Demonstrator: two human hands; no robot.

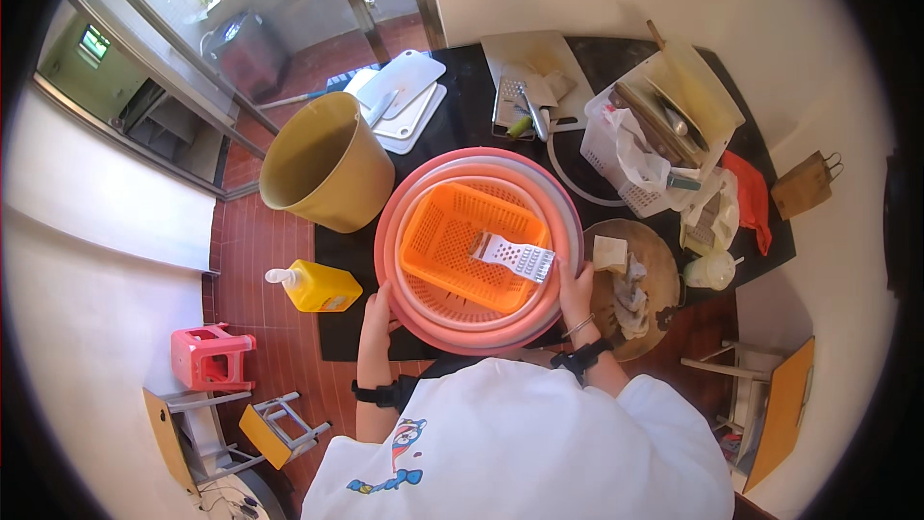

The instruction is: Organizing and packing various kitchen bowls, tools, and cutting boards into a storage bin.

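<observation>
Between the two hands, at the near side of the black table [339, 337], is one stack of pink basins [457, 332]; how many it counts is unclear. In it sit one orange basket [462, 289] and one flat grater [518, 258]. The left hand [378, 311] grasps the left rim, the right hand [576, 297] the right, fingers partly hidden. Farther left stand one olive bucket [364, 181] and one yellow pump bottle [327, 286].

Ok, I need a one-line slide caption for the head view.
Left hand and right hand at opposite sides of nested basins holding an orange basket and a grater.
</observation>
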